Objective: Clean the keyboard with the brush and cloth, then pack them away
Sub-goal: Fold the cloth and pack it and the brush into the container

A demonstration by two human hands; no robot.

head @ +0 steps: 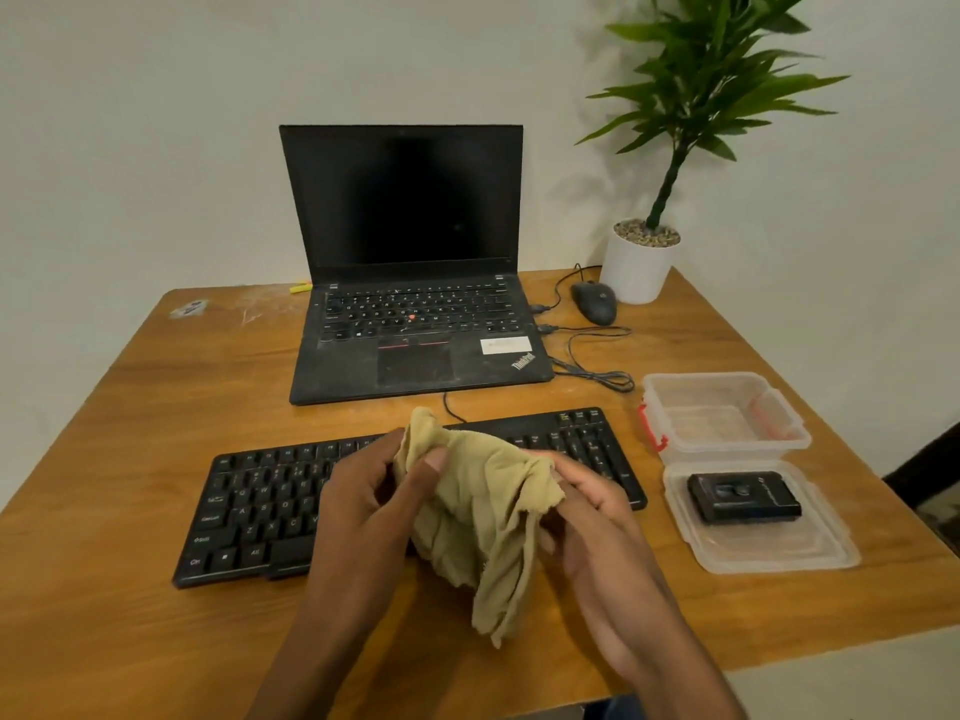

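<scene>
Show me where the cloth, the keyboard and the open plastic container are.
cloth (478,511), head view, on its bunched middle between both hands.
keyboard (249,506), head view, on the left keys.
plastic container (779,407), head view, on its right wall.

soft cloth (478,517) — matt, wooden table (156,407)

Two bare forearms, no sleeves, watch or rings showing. Left hand (374,504), right hand (597,517). Bit of blue clothing (615,709) at bottom edge.
</scene>
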